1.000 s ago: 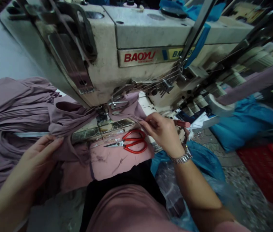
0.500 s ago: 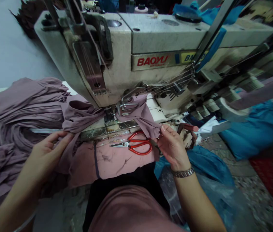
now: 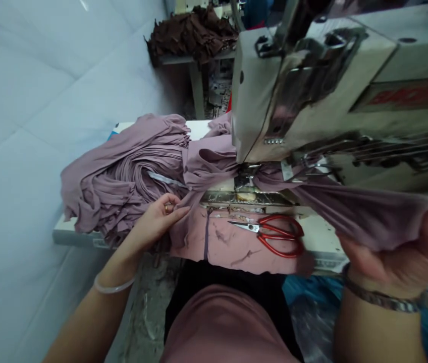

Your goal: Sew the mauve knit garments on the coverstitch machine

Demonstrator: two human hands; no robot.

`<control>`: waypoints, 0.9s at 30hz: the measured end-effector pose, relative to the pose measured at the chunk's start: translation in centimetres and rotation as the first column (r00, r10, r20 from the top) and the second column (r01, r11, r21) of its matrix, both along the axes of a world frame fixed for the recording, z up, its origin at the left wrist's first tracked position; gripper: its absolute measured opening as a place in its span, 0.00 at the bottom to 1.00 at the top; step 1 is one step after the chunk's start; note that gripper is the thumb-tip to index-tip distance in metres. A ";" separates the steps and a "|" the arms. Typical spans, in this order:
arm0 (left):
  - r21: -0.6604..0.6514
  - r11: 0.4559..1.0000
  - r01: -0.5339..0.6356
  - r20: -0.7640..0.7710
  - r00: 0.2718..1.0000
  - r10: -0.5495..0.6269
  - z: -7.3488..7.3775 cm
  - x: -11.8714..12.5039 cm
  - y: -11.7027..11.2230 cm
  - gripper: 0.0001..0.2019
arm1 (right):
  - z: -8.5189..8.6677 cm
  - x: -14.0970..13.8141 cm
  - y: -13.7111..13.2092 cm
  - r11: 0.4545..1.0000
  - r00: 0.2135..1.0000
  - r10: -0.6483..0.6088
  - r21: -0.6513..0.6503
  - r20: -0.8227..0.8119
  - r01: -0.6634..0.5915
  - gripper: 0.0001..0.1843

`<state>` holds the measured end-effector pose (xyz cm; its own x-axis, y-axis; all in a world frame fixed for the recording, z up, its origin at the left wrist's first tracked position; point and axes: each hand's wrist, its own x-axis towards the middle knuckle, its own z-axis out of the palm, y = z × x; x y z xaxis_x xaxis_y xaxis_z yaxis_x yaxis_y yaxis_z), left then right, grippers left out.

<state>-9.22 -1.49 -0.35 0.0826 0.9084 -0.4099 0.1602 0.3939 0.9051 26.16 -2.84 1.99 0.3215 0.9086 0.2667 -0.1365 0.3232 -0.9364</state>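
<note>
A cream industrial sewing machine (image 3: 312, 96) fills the upper right, its needle area above a metal plate (image 3: 244, 197). My right hand (image 3: 395, 254) is shut on a stretched length of mauve knit fabric (image 3: 361, 214), which runs from under the presser foot. My left hand (image 3: 157, 222) pinches a fold of the same fabric by the plate. Left of it lies a heaped pile of mauve fabric (image 3: 123, 171). Red-handled scissors (image 3: 274, 234) rest on a stained pink cloth (image 3: 229, 247), just below the plate.
A white padded wall (image 3: 47, 126) runs along the left. The white sewing table's edge (image 3: 73, 234) lies below the pile. Behind stands a table with dark brown fabric scraps (image 3: 191, 35). Blue plastic (image 3: 312, 292) lies at the lower right.
The view has swung left, shifting the machine right. My right hand has moved right and down, drawing the fabric taut. The left hand stays near the plate.
</note>
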 end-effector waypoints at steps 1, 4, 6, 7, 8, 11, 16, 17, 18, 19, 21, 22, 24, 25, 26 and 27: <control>-0.004 1.000 0.012 0.022 1.000 -0.011 -0.2 -0.1 -0.1 0.26 | 0.0 -0.5 -0.1 1.000 0.998 0.025 -0.005 -0.049 -0.025 0.06; -0.036 0.996 0.087 0.051 0.995 -0.085 -0.9 -0.2 -0.6 0.28 | -0.4 -2.5 0.2 0.994 0.975 0.101 0.032 0.198 -0.109 0.04; 0.055 0.995 0.082 -0.032 0.996 -0.081 -1.3 0.1 -1.1 0.28 | -0.8 -4.0 1.0 0.969 0.860 0.149 0.103 0.488 -0.227 0.09; 0.172 0.984 0.050 -0.122 0.992 -0.029 -1.3 0.4 -1.4 0.27 | -1.0 -4.6 1.5 0.945 0.763 0.156 0.131 0.628 -0.301 0.11; 0.325 0.945 0.021 -0.230 0.972 0.057 -1.4 0.9 -1.7 0.25 | -1.2 -5.2 2.0 0.918 0.651 0.142 0.148 0.746 -0.369 0.12; 0.655 0.743 0.136 -0.475 0.839 0.265 -1.5 2.6 -2.2 0.18 | -1.9 -6.0 3.2 0.879 0.336 0.018 0.145 0.942 -0.455 0.16; 0.564 0.761 0.322 -0.666 0.722 0.188 -1.9 4.6 -0.7 0.13 | -2.6 -4.4 2.9 0.915 0.118 -0.068 0.109 0.991 -0.390 0.23; 0.517 0.786 0.340 -0.692 0.707 0.149 -1.6 4.5 -0.4 0.10 | -2.6 -3.8 2.5 0.918 0.132 -0.056 0.103 0.990 -0.383 0.21; 0.462 0.807 0.368 -0.705 0.705 0.083 -1.1 4.2 -0.1 0.10 | -2.5 -3.2 2.1 0.921 0.167 -0.044 0.105 0.985 -0.375 0.18; 0.418 0.816 0.400 -0.700 0.714 0.009 -0.3 3.9 0.2 0.11 | -2.3 -2.5 1.7 0.926 0.219 -0.046 0.124 0.975 -0.356 0.16; 0.416 0.791 0.448 -0.673 0.737 -0.063 1.7 3.3 1.0 0.13 | -2.0 -1.7 1.3 0.944 0.318 -0.095 0.187 0.943 -0.272 0.12; 0.450 0.760 0.468 -0.675 0.735 -0.054 2.6 3.3 1.7 0.14 | -1.8 -1.5 1.5 0.950 0.339 -0.133 0.217 0.931 -0.222 0.11; 0.516 0.663 0.541 -0.734 0.679 0.017 4.1 4.0 4.2 0.14 | -1.6 -1.6 2.9 0.958 0.318 -0.192 0.248 0.928 -0.144 0.08; 0.489 0.616 0.618 -0.776 0.631 -0.017 4.6 4.7 6.1 0.14 | -1.6 -1.7 4.2 0.962 0.293 -0.197 0.241 0.936 -0.124 0.07; 0.461 0.594 0.660 -0.800 0.599 -0.045 5.0 5.4 8.3 0.13 | -1.7 -1.9 5.7 0.968 0.266 -0.195 0.230 0.944 -0.105 0.07; 0.458 0.607 0.650 -0.800 0.599 -0.037 5.4 6.1 10.8 0.13 | -1.8 -2.1 7.4 0.974 0.252 -0.187 0.212 0.950 -0.077 0.09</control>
<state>-3.09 9.28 5.01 0.4475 0.8736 0.1913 0.7757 -0.4856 0.4031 24.10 4.59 0.22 -0.2466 0.7911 0.5597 0.8440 0.4592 -0.2773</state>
